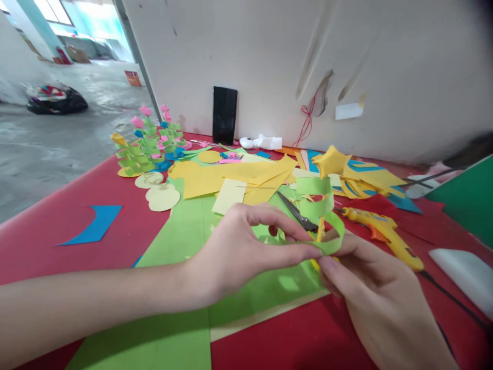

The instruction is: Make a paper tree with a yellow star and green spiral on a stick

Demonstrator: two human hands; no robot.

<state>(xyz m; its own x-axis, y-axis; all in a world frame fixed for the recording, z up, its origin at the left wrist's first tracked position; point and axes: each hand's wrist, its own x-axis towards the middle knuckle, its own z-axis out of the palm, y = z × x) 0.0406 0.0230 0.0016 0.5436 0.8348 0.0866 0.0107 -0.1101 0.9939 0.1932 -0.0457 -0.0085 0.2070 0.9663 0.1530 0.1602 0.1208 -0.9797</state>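
A green paper strip coils in loops around a thin yellow stem, with a yellow paper star on top. My left hand is closed, thumb and forefinger pinching the strip near its lowest loop. From the right, my right hand is closed on the bottom of the same loop, close to the stem's foot. Behind the hands lie scissors, their handles partly hidden. A yellow glue gun rests to the right of the coil.
Finished paper flowers stand at the back left beside pale paper discs. Yellow paper sheets and green paper cover the red table. A black phone leans on the wall. A blue scrap lies left.
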